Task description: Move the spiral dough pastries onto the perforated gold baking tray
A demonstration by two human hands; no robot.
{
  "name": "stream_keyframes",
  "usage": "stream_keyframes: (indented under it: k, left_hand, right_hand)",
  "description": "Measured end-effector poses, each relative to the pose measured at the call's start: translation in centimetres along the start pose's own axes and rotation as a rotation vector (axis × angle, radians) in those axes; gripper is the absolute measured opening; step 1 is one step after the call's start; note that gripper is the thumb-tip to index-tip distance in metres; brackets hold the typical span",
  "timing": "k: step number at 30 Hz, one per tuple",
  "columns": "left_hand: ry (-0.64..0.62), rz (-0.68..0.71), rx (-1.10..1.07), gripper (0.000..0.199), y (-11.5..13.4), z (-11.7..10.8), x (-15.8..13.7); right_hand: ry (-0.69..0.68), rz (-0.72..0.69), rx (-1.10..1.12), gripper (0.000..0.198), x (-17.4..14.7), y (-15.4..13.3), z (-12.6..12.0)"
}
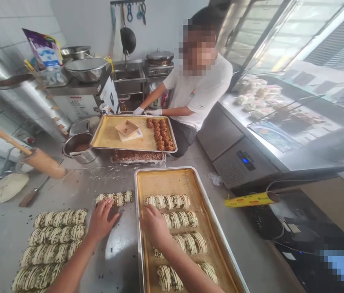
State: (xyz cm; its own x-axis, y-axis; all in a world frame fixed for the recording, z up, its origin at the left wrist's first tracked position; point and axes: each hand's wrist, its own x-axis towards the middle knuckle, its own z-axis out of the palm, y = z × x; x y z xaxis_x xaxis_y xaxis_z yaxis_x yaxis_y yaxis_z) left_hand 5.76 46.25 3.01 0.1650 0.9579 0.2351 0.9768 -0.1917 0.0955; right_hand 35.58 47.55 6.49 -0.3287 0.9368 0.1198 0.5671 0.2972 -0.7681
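My left hand (pixel 103 219) rests its fingertips on the near side of a short sliced dough roll (pixel 122 197) with dark green flecks. Its fingers are spread and the thumb stands apart. Over the left side of a paper-lined baking tray (pixel 172 177), my right hand (pixel 156 226) is closed with curled fingers. It covers the left end of the second flecked dough roll (pixel 182 219) in the tray, and what its fingers hold is hidden. Several such rolls lie crosswise in the tray. More flecked rolls (pixel 53 234) lie in rows on the steel table at the left.
Beyond my tray, a co-worker (pixel 201 87) in white gloves stands by a second tray (pixel 111 132) with brown pieces and a carton. A rolling pin (pixel 44 160), scraper (pixel 31 195) and steel pot (pixel 80 150) are at the left. A yellow film roll (pixel 251 199) lies right.
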Motion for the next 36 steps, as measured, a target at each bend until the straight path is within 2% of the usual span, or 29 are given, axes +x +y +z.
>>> stream_keyframes:
  k: [2, 4, 8, 11, 15, 18, 21, 23, 25, 28, 30, 32, 34, 36]
  left_hand:
    - [-0.083, 0.003, 0.039, 0.073, -2.7, -0.3, 1.9]
    - [-0.192, 0.02, 0.039, 0.081, -4.3, -0.4, 3.9]
    - [-0.376, 0.05, -0.011, 0.082, -6.4, 0.2, 5.8]
    - [-0.392, 0.101, -0.035, 0.077, -8.0, 1.5, 5.7]
    - [-0.422, 0.137, -0.087, 0.074, -9.5, 2.8, 6.1]
    - [-0.451, 0.168, -0.159, 0.07, -9.8, 2.7, 7.5]
    - [-0.498, 0.137, -0.254, 0.062, -9.8, 1.8, 8.7]
    - [-0.505, 0.126, -0.313, 0.054, -9.4, 1.0, 9.0]
    - [-0.458, 0.135, -0.346, 0.053, -8.5, 0.1, 9.1]
    - [-0.363, 0.157, -0.32, 0.06, -5.1, -1.2, 10.2]
    - [-0.319, 0.205, -0.282, 0.061, -1.0, -1.9, 11.9]
    - [-0.276, 0.256, -0.267, 0.059, 4.0, -2.2, 14.3]
    - [-0.235, 0.28, -0.269, 0.058, 9.3, -1.7, 16.7]
    - [-0.218, 0.296, -0.264, 0.059, 13.9, -0.3, 18.8]
  right_hand:
    - [-0.133, -0.008, -0.098, 0.055, 3.6, -2.8, 4.2]
    - [-0.267, 0.017, -0.245, 0.077, 7.1, -4.3, 7.7]
    - [-0.417, 0.21, -0.469, 0.098, 11.8, -4.7, 11.9]
    - [-0.416, 0.239, -0.504, 0.103, 13.4, -4.1, 12.8]
    - [-0.388, 0.142, -0.504, 0.082, 14.4, -2.9, 12.8]
    - [-0.398, 0.07, -0.502, 0.072, 15.3, -2.4, 12.5]
    - [-0.437, 0.044, -0.497, 0.07, 16.2, -2.6, 12.1]
    - [-0.455, 0.023, -0.486, 0.067, 16.5, -2.8, 11.2]
    - [-0.444, -0.013, -0.471, 0.068, 16.4, -2.9, 9.4]
    - [-0.362, -0.071, -0.472, 0.075, 15.3, -2.1, 4.7]
    - [-0.292, -0.101, -0.505, 0.074, 14.3, -0.7, 0.4]
    - [-0.239, -0.103, -0.544, 0.072, 13.4, 1.5, -4.4]
    - [-0.215, -0.082, -0.571, 0.069, 12.6, 4.4, -8.9]
    - [-0.215, -0.077, -0.588, 0.066, 12.1, 7.9, -12.5]
